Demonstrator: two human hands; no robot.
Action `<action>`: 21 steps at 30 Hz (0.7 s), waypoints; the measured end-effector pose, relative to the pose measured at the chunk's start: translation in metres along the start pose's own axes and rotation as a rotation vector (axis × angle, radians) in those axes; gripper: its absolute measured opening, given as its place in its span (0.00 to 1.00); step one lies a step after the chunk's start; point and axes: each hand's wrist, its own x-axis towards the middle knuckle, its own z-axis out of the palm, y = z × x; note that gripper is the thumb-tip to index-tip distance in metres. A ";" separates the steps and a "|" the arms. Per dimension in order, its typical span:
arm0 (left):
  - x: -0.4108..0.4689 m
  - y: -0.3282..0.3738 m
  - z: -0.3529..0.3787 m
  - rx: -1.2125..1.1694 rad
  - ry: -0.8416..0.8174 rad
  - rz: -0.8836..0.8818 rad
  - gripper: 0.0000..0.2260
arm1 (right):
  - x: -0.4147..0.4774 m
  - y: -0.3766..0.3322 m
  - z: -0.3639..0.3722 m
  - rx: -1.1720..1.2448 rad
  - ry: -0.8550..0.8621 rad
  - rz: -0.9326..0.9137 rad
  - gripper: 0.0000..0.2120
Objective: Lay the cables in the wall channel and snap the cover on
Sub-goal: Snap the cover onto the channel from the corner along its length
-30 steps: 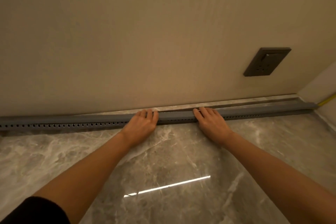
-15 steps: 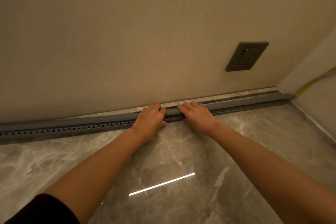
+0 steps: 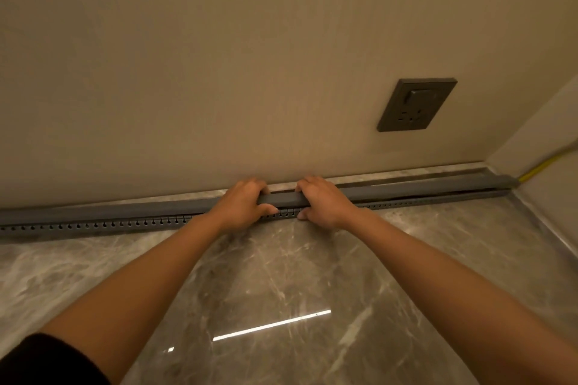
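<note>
A long grey slotted channel [image 3: 93, 224] runs along the floor at the foot of the beige wall. On top of it lies the grey cover strip [image 3: 422, 188]. My left hand [image 3: 242, 203] and my right hand [image 3: 325, 201] grip the cover side by side near its middle, fingers curled over its far edge and thumbs under its front. To the right of my hands a dark gap shows between cover and channel. A yellow cable [image 3: 545, 167] leaves the channel's right end at the corner. Any cables inside the channel are hidden.
A dark grey wall socket [image 3: 416, 105] sits on the wall above the right part of the channel. A side wall meets the back wall at the right corner. The floor [image 3: 281, 291] is glossy grey marble with a bright light streak.
Both hands went from lying flat on the cover to curling round it. They have drawn closer together, and the cover's right part now stands lifted off the channel.
</note>
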 end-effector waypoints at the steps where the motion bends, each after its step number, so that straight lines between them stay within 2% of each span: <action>1: 0.001 0.000 0.000 0.004 0.003 -0.017 0.15 | 0.000 0.000 0.000 0.021 0.001 -0.002 0.20; 12: -0.010 -0.002 0.006 0.156 0.008 0.095 0.18 | -0.011 0.004 0.008 0.130 -0.023 -0.059 0.21; 21: -0.007 -0.001 0.007 0.086 -0.045 0.050 0.16 | -0.008 0.004 0.005 0.063 -0.050 -0.075 0.20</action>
